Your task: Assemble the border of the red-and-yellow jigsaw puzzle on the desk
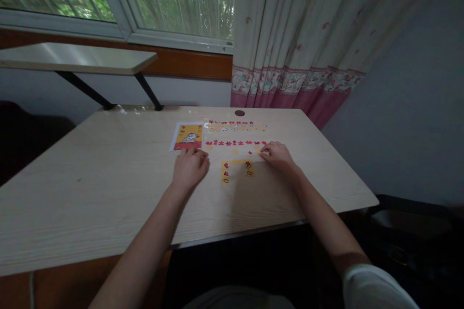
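My left hand (191,168) rests on the table with loosely bent fingers, at the lower edge of a picture sheet (189,136) showing a white animal on yellow and red. Nothing shows in that hand. At the right end of the lower row of small red puzzle pieces (235,143), my right hand (278,155) has thumb and index finger pinched together; what they hold, if anything, is too small to make out. Between and below the hands lies a partly joined puzzle frame (237,161) of yellow pieces with red and dark marks, its lower side open.
Farther back, rows of loose yellow and white pieces (235,128) lie on the pale wooden table (108,178). A raised shelf (79,58) on black supports stands at the back left. Behind are a window (177,0) and a curtain (282,34). A dark round disc (239,113) sits near the back edge.
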The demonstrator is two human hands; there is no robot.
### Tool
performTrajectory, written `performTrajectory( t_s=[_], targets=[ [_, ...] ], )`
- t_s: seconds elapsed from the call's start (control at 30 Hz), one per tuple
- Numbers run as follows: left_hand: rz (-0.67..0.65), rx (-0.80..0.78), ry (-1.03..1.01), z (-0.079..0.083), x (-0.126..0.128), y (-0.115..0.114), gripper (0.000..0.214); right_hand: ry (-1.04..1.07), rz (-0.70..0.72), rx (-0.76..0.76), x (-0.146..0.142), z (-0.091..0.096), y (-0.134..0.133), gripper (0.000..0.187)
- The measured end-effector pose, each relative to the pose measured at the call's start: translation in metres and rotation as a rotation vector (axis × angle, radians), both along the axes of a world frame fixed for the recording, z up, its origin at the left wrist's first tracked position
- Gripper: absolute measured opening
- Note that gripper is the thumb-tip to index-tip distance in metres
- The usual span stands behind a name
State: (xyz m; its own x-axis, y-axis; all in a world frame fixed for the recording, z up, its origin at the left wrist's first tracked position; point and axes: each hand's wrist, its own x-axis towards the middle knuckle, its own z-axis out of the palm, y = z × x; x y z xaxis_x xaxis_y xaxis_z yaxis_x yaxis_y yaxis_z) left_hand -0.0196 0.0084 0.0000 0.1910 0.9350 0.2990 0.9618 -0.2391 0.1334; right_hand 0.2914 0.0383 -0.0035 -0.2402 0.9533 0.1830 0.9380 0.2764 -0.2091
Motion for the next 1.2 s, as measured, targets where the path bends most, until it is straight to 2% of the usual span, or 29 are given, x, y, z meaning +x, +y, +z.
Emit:
performTrajectory(
  t_s=[0.23, 0.37, 0.57, 0.73, 0.93, 1.2],
  targets=[
    [-0.001, -0.008, 0.005, 0.001, 0.001, -0.001, 0.033, 0.005, -0.034, 0.041, -0.01, -0.002, -0.001, 0.029],
    [-0.003, -0.01, -0.002, 0.002, 0.002, -0.001, 0.032, -0.017, -0.006, 0.08, -0.027, 0.003, -0.001, 0.029],
    [-0.055, -0.003, -0.031, 0.0, 0.004, 0.0, 0.032, -0.058, 0.15, -0.005, -0.069, 0.013, 0.01, 0.029],
    [-0.087, 0.009, -0.059, 0.0, 0.006, -0.002, 0.03, -0.061, 0.108, -0.075, -0.09, 0.014, 0.019, 0.031],
    [-0.123, 0.011, -0.076, 0.0, 0.01, -0.003, 0.028, 0.07, 0.079, -0.201, -0.091, 0.011, 0.028, 0.019],
    [-0.198, -0.017, -0.186, -0.003, 0.014, -0.002, 0.027, 0.252, 0.232, -0.298, -0.087, 0.012, 0.031, 0.017]
  ],
)
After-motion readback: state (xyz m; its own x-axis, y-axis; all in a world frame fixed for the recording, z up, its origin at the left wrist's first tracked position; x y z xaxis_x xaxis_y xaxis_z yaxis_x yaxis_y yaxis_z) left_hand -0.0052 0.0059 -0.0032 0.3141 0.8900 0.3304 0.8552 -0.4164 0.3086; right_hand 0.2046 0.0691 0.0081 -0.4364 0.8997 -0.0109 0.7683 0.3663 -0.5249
